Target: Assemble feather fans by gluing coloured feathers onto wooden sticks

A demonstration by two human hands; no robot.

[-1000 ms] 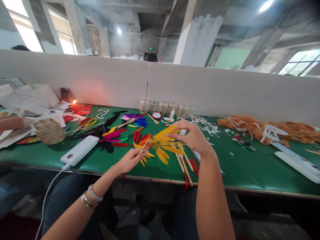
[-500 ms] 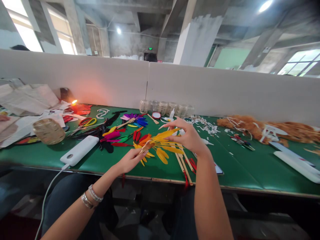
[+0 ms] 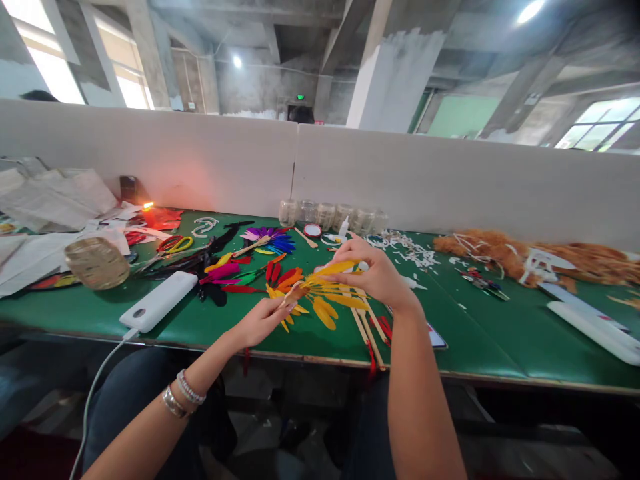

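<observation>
My left hand (image 3: pixel 261 321) is closed round the wooden handle (image 3: pixel 294 295) of a feather fan, held just above the green table. Its yellow feathers (image 3: pixel 325 311) spread out to the right, with orange feathers (image 3: pixel 290 277) and red ones at the far side. My right hand (image 3: pixel 377 272) bends over the upper yellow feathers, thumb and fingers pinched on one of them. Below that hand lie thin wooden sticks (image 3: pixel 369 333) with red tassels. Another fan (image 3: pixel 267 240), with purple and blue feathers, rests behind.
Loose coloured feathers (image 3: pixel 220 280), yellow-handled scissors (image 3: pixel 175 245) and a white power bank (image 3: pixel 160 301) lie left. Glass jars (image 3: pixel 327 213) line the white partition, a glue bottle (image 3: pixel 344 227) before them. White scraps (image 3: pixel 407 250) and brown fluffy material (image 3: pixel 480 250) are right.
My right fingers have drawn together onto a yellow feather. My left hand keeps its hold on the fan. At the far left edge, another person's hand has left view and the papers have shifted.
</observation>
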